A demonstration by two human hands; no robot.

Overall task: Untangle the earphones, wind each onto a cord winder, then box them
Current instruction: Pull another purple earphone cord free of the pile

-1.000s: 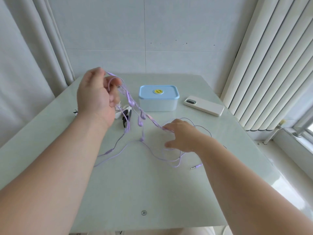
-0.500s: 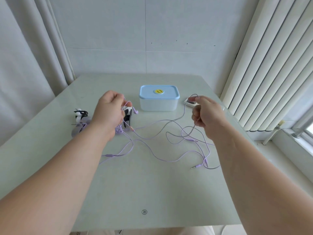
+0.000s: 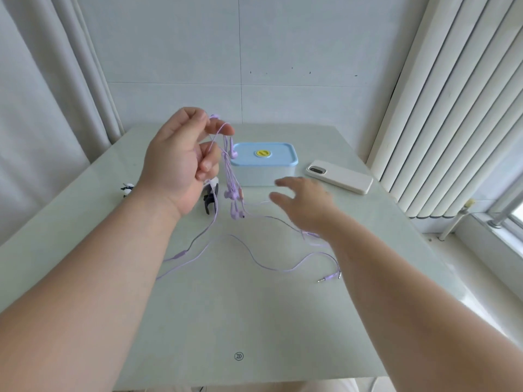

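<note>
The left hand (image 3: 181, 162) is raised above the counter (image 3: 254, 321), toward 11 o'clock from its middle, thumb and fingertips pinching the cords of the purple earphones (image 3: 232, 193). From that pinch a bunch of earbuds dangles down, hanging in front of the box's left end, and the rest of the cords trail in loose curves across the counter's middle. They end in two plugs (image 3: 329, 277) lying at about 3 o'clock. The right hand (image 3: 305, 205) hovers at roughly 1 o'clock with fingers spread and holding nothing; it is blurred, and some cord runs beneath its wrist. The box (image 3: 263, 165), lid on, with a yellow disc on the pale blue lid, stands at 12 o'clock. A black-and-white cord winder (image 3: 210, 196) sits just left of the hanging buds, partly behind the left wrist, and a second winder (image 3: 127, 189) lies at 10 o'clock. A white phone (image 3: 339, 176) rests at 2 o'clock beside the box.
</note>
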